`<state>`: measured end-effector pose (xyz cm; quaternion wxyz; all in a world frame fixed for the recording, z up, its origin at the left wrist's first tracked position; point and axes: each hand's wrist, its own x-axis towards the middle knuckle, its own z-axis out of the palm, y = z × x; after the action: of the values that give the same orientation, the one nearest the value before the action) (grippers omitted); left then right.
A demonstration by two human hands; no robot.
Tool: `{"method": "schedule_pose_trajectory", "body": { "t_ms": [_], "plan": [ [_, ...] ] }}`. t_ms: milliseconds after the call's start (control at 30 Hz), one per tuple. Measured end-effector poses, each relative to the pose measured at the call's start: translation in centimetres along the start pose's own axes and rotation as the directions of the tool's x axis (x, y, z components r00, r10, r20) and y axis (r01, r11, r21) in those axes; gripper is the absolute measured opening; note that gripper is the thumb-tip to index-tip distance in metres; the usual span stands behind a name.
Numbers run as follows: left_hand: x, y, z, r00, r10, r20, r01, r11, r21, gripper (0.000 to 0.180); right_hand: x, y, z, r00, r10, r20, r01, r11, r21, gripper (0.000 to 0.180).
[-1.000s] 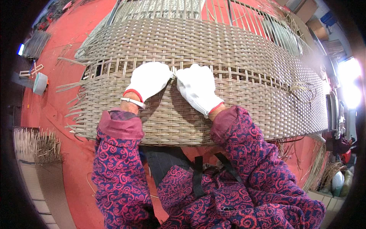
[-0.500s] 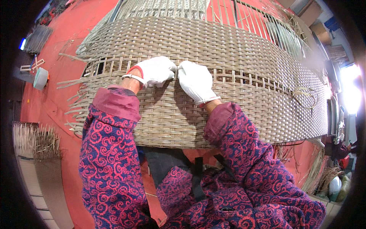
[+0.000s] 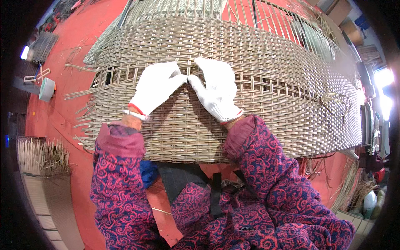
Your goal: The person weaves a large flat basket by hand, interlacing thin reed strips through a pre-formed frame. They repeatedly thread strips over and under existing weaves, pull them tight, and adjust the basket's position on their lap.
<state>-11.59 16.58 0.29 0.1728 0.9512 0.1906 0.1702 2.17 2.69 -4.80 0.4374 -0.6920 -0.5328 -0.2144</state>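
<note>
A large panel of brownish-beige wicker weave point(image 3: 187, 133) lies across in front of me, with a looser, more open row running along its middle. Both my hands wear white knitted gloves and meet over that row. My left hand point(image 3: 157, 85) bends its fingers into the weave, its thumb reaching to the right. My right hand point(image 3: 217, 87) mirrors it, thumb tip almost touching the left one. Between them the fingers close on the wicker strands point(image 3: 188, 71) of the loose row; the exact grip is partly hidden by the gloves.
Loose strand ends point(image 3: 79, 96) stick out at the panel's left edge. A coiled strand point(image 3: 335, 104) lies on its right part. Bare upright strands point(image 3: 279, 16) rise at the far side. Red floor covering point(image 3: 54, 108) surrounds it, with a bundle of cut strands point(image 3: 43, 156) at left.
My left hand has turned and opened out somewhat, its thumb now stretched toward the right hand. The right hand has rolled so its thumb shows. Both stay at the same row.
</note>
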Motion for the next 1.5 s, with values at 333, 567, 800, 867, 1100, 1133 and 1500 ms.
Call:
{"method": "schedule_pose_trajectory", "body": {
  "t_ms": [333, 567, 800, 867, 1100, 1133, 1500],
  "plan": [
    [-2.1, -5.8, -1.1, 0.981, 0.192, -0.026, -0.171, 0.923, 0.344, 0.018, -0.8, 1.0, 0.2, 0.995, -0.018, 0.101, 0.021, 1.0, -0.023, 0.041],
    [-10.8, -17.6, -13.3, 0.942, -0.331, -0.058, 0.328, 0.872, 0.362, 0.018, -1.5, 1.7, 0.6, 0.992, -0.03, 0.123, 0.036, 0.998, -0.043, 0.042],
    [-13.2, -16.0, -10.8, 0.806, -0.577, -0.129, 0.456, 0.746, -0.484, 0.016, -0.3, 0.7, 0.3, 0.996, -0.046, 0.079, 0.05, 0.997, -0.052, 0.033],
    [-13.8, -14.9, -10.6, 0.91, -0.223, -0.35, 0.243, 0.97, 0.014, 0.019, 0.2, 0.9, -0.6, 0.952, 0.015, 0.305, -0.01, 1.0, -0.018, 0.02],
    [-12.7, -17.3, -6.8, 0.707, -0.666, -0.239, -0.343, -0.027, -0.939, 0.039, -3.0, 2.0, -6.6, 0.936, -0.222, 0.274, 0.168, 0.963, 0.209, 0.043],
    [-12.6, -17.3, -6.5, 0.691, -0.65, -0.315, -0.401, 0.018, -0.916, 0.042, -4.3, 2.6, -8.6, 0.906, -0.222, 0.36, 0.14, 0.961, 0.239, 0.045],
    [-2.8, -5.0, 2.4, 0.825, -0.561, -0.069, -0.203, -0.181, -0.962, 0.052, -9.4, 12.6, -28.3, 0.968, -0.088, 0.236, 0.14, 0.967, -0.215, 0.041]
  ]
}}
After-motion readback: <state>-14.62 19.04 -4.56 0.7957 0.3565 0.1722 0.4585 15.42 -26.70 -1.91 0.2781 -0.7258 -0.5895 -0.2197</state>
